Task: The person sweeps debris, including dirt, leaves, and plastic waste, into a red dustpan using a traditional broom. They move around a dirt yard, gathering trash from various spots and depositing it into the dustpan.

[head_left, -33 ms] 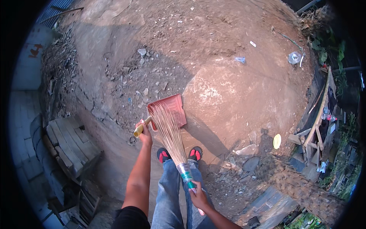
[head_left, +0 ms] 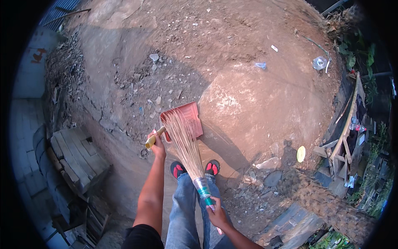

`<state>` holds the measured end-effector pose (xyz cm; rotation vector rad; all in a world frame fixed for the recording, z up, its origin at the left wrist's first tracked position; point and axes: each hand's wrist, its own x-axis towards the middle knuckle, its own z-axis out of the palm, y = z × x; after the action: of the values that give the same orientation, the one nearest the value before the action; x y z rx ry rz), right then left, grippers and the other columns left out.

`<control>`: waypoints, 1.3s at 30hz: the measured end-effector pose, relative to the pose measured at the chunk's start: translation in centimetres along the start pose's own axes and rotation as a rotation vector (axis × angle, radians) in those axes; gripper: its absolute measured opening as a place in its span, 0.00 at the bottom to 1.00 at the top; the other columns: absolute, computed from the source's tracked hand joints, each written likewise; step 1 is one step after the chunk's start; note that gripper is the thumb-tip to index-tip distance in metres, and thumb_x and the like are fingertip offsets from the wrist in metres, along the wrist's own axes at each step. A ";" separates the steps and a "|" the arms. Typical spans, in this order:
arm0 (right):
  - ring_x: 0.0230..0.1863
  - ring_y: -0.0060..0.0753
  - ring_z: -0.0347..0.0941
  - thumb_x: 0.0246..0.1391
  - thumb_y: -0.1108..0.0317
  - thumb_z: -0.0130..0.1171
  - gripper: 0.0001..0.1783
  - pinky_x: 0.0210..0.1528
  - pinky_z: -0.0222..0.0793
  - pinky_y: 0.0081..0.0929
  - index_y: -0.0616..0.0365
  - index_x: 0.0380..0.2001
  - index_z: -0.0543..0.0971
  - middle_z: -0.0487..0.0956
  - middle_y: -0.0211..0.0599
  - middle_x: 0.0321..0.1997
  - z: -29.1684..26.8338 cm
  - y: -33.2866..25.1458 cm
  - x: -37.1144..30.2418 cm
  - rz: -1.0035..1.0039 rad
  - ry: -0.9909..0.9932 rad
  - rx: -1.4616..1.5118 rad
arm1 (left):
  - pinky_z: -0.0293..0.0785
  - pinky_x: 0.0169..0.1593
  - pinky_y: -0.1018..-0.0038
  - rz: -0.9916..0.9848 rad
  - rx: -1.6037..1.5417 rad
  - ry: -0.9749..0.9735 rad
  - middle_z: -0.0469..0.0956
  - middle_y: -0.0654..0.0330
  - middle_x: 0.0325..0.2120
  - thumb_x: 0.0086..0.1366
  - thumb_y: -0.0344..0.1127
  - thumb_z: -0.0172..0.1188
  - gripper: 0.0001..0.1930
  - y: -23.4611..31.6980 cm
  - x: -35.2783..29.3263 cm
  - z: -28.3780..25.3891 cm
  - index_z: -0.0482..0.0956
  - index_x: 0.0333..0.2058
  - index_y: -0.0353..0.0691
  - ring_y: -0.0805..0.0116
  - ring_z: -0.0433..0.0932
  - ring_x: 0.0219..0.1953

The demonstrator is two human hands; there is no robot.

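My left hand (head_left: 156, 146) is wrapped round the yellowish handle (head_left: 149, 143) of a red dustpan (head_left: 193, 116). The pan is in front of my feet, its open side to the right. My right hand (head_left: 217, 213) grips the handle of a stick broom (head_left: 184, 147), just below a band of clear and green tape (head_left: 202, 191). The broom slants up and left from that hand, and its thin bristle tips lie over the dustpan. The bristles hide part of the pan, so I cannot tell what is in it.
Stones and rubble (head_left: 154, 57) are strewn ahead on the dirt ground. A crushed blue plastic cup (head_left: 260, 65), a clear plastic piece (head_left: 319, 63) and a yellow disc (head_left: 301, 154) lie to the right. Stacked boards (head_left: 76, 151) stand at left, a wooden frame (head_left: 346, 124) at right.
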<state>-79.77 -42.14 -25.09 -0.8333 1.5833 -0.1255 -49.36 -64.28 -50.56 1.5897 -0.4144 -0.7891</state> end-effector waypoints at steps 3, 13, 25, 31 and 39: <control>0.39 0.66 0.77 0.61 0.59 0.55 0.26 0.38 0.71 0.49 0.50 0.59 0.62 0.79 0.57 0.34 -4.2 0.0 0.4 -0.045 0.167 0.046 | 0.71 0.47 0.76 0.002 -0.005 0.032 0.70 0.64 0.39 0.71 0.41 0.57 0.10 0.9 0.2 2.8 0.71 0.41 0.41 0.74 0.70 0.42; 0.30 0.49 0.76 0.64 0.61 0.51 0.13 0.34 0.68 0.42 0.58 0.43 0.73 0.77 0.47 0.28 -13.2 1.8 14.2 -0.036 0.470 -0.082 | 0.71 0.53 0.72 0.123 0.007 0.104 0.73 0.59 0.43 0.72 0.42 0.55 0.12 2.7 6.8 5.6 0.70 0.40 0.38 0.70 0.72 0.49; 0.36 0.61 0.77 0.62 0.57 0.54 0.18 0.36 0.71 0.46 0.52 0.52 0.73 0.79 0.54 0.32 -4.6 -6.7 8.9 -0.071 0.040 -0.215 | 0.73 0.45 0.75 0.005 0.073 0.292 0.70 0.63 0.36 0.71 0.44 0.56 0.12 3.7 10.0 0.3 0.69 0.40 0.41 0.74 0.71 0.40; 0.32 0.54 0.79 0.63 0.60 0.54 0.17 0.34 0.71 0.42 0.55 0.51 0.73 0.79 0.52 0.30 -10.0 -10.7 16.5 -0.164 0.304 -0.309 | 0.72 0.56 0.68 0.095 0.069 0.380 0.70 0.58 0.45 0.71 0.45 0.55 0.14 4.1 12.4 -4.2 0.68 0.42 0.41 0.67 0.72 0.51; 0.38 0.63 0.77 0.61 0.61 0.54 0.16 0.37 0.71 0.48 0.53 0.51 0.74 0.80 0.56 0.34 -8.1 -14.8 18.8 -0.106 0.073 -0.562 | 0.65 0.60 0.69 0.043 0.196 0.370 0.71 0.49 0.53 0.73 0.34 0.50 0.06 1.9 13.3 -6.9 0.68 0.42 0.38 0.62 0.70 0.55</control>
<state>-79.83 -66.68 -30.94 -1.3598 1.6666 0.2280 -34.95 -68.49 -51.97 1.8589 -0.2612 -0.4163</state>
